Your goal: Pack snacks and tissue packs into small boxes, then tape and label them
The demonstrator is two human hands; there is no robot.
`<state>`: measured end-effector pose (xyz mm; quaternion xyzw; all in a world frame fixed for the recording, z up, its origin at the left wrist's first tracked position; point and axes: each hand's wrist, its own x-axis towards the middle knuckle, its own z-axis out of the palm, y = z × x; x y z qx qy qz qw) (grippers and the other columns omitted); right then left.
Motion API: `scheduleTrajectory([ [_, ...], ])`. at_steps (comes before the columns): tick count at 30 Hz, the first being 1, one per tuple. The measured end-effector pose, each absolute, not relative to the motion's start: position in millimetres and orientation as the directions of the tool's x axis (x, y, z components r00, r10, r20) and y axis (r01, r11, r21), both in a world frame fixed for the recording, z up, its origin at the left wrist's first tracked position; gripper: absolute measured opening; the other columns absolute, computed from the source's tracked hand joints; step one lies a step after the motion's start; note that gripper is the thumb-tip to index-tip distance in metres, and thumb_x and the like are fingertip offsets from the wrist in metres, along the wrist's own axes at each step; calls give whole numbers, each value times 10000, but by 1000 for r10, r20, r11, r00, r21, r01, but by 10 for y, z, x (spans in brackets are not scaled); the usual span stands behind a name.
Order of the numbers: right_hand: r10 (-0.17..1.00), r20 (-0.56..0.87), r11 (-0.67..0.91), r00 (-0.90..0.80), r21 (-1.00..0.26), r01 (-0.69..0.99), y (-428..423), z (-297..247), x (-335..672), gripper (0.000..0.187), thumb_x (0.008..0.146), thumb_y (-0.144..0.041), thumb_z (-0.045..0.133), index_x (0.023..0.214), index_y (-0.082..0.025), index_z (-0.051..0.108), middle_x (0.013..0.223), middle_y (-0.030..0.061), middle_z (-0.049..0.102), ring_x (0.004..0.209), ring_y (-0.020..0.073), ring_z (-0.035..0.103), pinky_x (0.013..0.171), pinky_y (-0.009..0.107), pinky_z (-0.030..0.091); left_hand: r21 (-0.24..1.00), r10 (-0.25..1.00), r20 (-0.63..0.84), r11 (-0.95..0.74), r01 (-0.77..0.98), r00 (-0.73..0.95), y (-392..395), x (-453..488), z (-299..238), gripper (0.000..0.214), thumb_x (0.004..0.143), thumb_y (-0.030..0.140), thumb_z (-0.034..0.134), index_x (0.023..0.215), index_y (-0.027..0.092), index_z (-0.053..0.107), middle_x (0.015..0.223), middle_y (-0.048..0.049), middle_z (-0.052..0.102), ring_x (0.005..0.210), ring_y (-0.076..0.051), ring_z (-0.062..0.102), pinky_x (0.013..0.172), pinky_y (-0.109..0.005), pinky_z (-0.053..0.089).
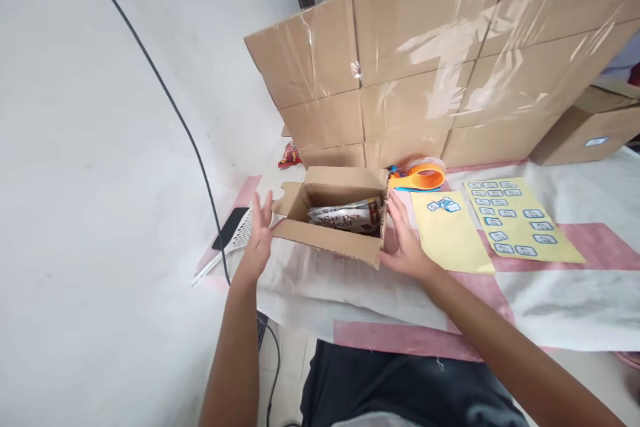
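Observation:
A small cardboard box (330, 243) stands on the cloth-covered table with its top flaps open. Inside lies a printed packet (345, 215) with the words "Super Meal" partly readable. My left hand (259, 237) is at the box's left end by a flap, fingers up and spread, holding nothing; whether it touches the flap I cannot tell. My right hand (406, 240) holds the right end of the box, its thumb at the near corner and its fingers along the far side.
Behind the box rises a taped cardboard panel (410, 60). An orange tape dispenser (423, 175) and yellow sticker sheets (520, 220) lie to the right, a larger carton (585, 127) beyond. At left are a dark phone-like object (233, 228), a white perforated tool (241, 237) and a hanging cable (175, 107).

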<state>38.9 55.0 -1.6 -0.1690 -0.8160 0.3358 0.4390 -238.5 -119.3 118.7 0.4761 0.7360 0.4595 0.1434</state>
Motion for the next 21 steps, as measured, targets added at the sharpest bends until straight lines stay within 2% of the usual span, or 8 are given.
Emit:
scheduleTrajectory([
  [3, 526, 661, 771, -535, -637, -29, 598, 106, 405, 947, 812, -520, 818, 1597, -323, 326, 1770, 104, 13, 1619, 399, 156, 1266, 598, 308, 846, 814, 404, -160, 509, -417, -1157, -2502, 826, 1101, 775, 947, 465, 1642, 495, -40, 1784, -69, 38, 1573, -333, 348, 1193, -518, 433],
  [5, 514, 672, 791, -533, -611, -7, 651, 231, 403, 779, 805, -483, 830, 1472, -303, 468, 1759, 127, 106, 1595, 403, 236, 1238, 594, 351, 831, 817, 457, -250, 498, -351, -1096, -2532, 706, 1215, 669, 948, 608, 1643, 493, 42, 1782, -99, -18, 1525, -369, 424, 1191, -523, 439],
  [8, 470, 674, 827, -570, -561, 19, 757, 422, 411, 617, 812, -465, 807, 1338, -270, 550, 1642, 173, 394, 1498, 402, 416, 1178, 603, 411, 806, 875, 438, -278, 523, -209, -982, -2485, 700, 1062, 730, 728, 793, 1610, 367, 319, 1683, -177, 359, 1453, -360, 522, 1208, -529, 421],
  [10, 410, 678, 859, -610, -511, 9, 829, 522, 432, 508, 824, -463, 786, 1250, -264, 593, 1529, 164, 526, 1406, 393, 510, 1134, 596, 446, 796, 885, 415, -242, 555, -209, -900, -2416, 759, 829, 844, 563, 778, 1551, 311, 427, 1451, -158, 628, 1366, -314, 606, 1191, -512, 441],
  [12, 354, 676, 881, -646, -473, -12, 885, 586, 459, 430, 840, -461, 777, 1187, -261, 621, 1450, 152, 583, 1336, 381, 552, 1097, 582, 469, 798, 854, 418, -182, 575, -310, -816, -2338, 818, 691, 889, 488, 737, 1494, 277, 478, 1239, -118, 720, 1199, -279, 696, 1115, -493, 503],
  [14, 331, 659, 876, -675, -481, -40, 918, 601, 479, 389, 874, -463, 753, 1183, -260, 629, 1418, 145, 595, 1314, 368, 558, 1087, 570, 474, 804, 804, 405, -86, 588, -437, -736, -2260, 858, 621, 892, 453, 714, 1441, 255, 502, 1215, -107, 690, 1090, -256, 711, 1035, -478, 547],
  [18, 458, 652, 764, -604, -636, -107, 945, 512, 467, 544, 923, -576, 672, 1373, -300, 539, 1575, 123, 427, 1465, 363, 428, 1184, 579, 406, 731, 793, 382, 56, 680, -476, -594, -2147, 905, 697, 833, 282, 699, 1485, 267, 453, 1566, -147, 421, 1450, -314, 461, 1164, -499, 448],
  [21, 569, 591, 631, -572, -759, -157, 958, 443, 428, 949, 887, -636, 694, 1628, -380, 160, 1682, 100, 232, 1550, 344, 324, 1236, 576, 369, 814, 870, 246, 54, 579, -428, -494, -2149, 927, 952, 793, 188, 667, 1621, 332, 219, 1697, -123, 260, 1571, -303, 298, 1205, -465, 415],
])
